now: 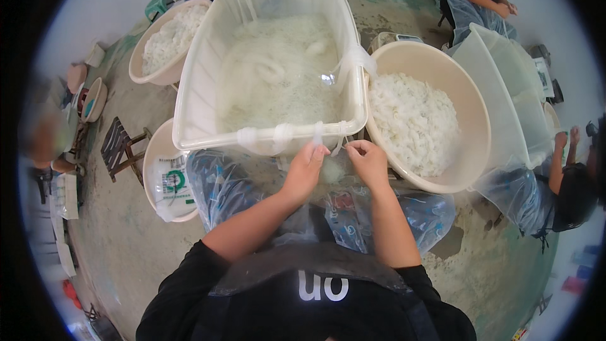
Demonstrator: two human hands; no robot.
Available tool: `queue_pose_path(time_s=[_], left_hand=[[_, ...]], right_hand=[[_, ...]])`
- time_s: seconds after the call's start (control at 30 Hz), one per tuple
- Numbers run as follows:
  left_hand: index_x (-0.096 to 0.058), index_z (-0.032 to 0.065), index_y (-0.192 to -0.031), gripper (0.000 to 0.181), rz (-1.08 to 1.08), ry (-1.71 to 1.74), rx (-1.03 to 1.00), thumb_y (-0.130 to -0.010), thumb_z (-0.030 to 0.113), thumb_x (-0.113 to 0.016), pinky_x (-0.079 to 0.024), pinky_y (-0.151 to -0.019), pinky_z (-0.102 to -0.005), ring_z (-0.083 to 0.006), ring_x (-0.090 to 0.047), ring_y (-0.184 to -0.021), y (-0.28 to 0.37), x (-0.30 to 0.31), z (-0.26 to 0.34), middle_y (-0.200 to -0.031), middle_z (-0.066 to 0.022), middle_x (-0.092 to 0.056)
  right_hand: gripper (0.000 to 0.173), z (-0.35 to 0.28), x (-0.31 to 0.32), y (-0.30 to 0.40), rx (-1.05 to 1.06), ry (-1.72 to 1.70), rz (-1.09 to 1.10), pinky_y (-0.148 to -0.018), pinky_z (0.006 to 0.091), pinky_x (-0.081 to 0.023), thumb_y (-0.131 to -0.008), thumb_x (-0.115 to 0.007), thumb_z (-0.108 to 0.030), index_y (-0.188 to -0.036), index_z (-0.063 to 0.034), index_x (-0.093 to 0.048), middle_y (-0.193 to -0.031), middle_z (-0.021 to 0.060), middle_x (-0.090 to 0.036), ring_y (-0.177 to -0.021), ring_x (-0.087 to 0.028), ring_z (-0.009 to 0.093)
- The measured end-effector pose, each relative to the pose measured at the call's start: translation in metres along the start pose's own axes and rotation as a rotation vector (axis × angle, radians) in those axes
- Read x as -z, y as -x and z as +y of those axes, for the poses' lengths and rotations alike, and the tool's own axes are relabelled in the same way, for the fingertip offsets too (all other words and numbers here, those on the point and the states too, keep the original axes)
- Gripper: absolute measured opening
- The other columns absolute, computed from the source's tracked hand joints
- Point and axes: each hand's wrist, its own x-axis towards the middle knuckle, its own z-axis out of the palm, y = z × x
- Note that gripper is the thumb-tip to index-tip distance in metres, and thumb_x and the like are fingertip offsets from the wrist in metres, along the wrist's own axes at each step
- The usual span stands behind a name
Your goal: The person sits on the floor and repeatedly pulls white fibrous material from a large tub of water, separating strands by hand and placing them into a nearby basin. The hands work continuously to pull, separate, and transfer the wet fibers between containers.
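A large white plastic tub (270,141) stands before me, filled with cloudy water and pale, tangled strands (284,66) that look like wet casings. Bundles of white strands (282,133) hang over its near rim. Just outside that rim, my left hand (307,166) grips a white strand bundle (318,133), thumb on top. My right hand (368,161) pinches a thin white strand (342,133) between thumb and forefinger, close to the tub's near right corner. The lower ends of both strands are partly hidden by my fingers.
A round beige basin (476,151) of white strands (416,123) adjoins the tub at right. Another filled basin (137,64) stands at left. Near my left knee, a basin (154,151) holds a printed plastic bag (175,184), beside a slatted stool (118,149). Other people sit around.
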Motion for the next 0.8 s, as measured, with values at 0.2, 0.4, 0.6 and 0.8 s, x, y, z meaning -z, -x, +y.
queue_pose_path(time_s=[0.2, 0.4, 0.6, 0.8], left_hand=[[-0.050, 0.0030, -0.088, 0.034, 0.029, -0.072, -0.029, -0.095, 0.032, -0.035, -0.041, -0.069, -0.0310, -0.0168, -0.049, -0.075, -0.006, -0.014, 0.012, -0.077, -0.0080, -0.051], [-0.048, 0.0073, -0.091, 0.029, -0.042, 0.350, 0.179, -0.095, 0.033, -0.035, -0.040, -0.062, -0.0270, -0.0110, -0.042, -0.065, 0.001, -0.022, 0.055, -0.078, -0.0014, -0.049], [-0.049, 0.0133, -0.092, 0.026, -0.311, 0.287, 0.185, -0.094, 0.037, -0.038, -0.034, -0.054, -0.0205, -0.0061, -0.035, -0.059, -0.020, 0.045, 0.143, -0.073, 0.0040, -0.044], [-0.049, 0.0096, -0.076, 0.015, -0.386, 0.742, -0.474, -0.089, 0.016, -0.045, -0.023, -0.045, -0.0185, -0.0030, -0.029, -0.052, -0.043, 0.150, 0.284, -0.066, 0.0048, -0.038]], right_hand=[[0.017, -0.021, 0.020, 0.016, 0.002, -0.237, -0.157, -0.063, 0.0257, -0.046, -0.079, -0.061, -0.015, -0.086, 0.0007, -0.065, -0.077, 0.0066, -0.065, -0.069, -0.060, 0.011], [0.016, -0.087, 0.031, 0.012, 0.069, -0.386, -0.205, -0.064, 0.0233, -0.045, -0.081, -0.061, -0.014, -0.086, 0.0017, -0.063, -0.076, 0.0060, -0.064, -0.070, -0.057, 0.010], [0.028, -0.147, 0.026, -0.016, 0.223, -0.635, -0.542, -0.057, 0.0243, -0.043, -0.087, -0.056, -0.022, -0.108, -0.0029, -0.054, -0.082, 0.0047, -0.056, -0.062, -0.052, 0.011], [0.016, -0.111, 0.010, -0.067, 0.204, 0.071, -0.539, -0.053, 0.0241, -0.040, -0.088, -0.048, -0.013, -0.092, -0.0002, -0.057, -0.065, 0.0015, -0.052, -0.055, -0.049, 0.009]])
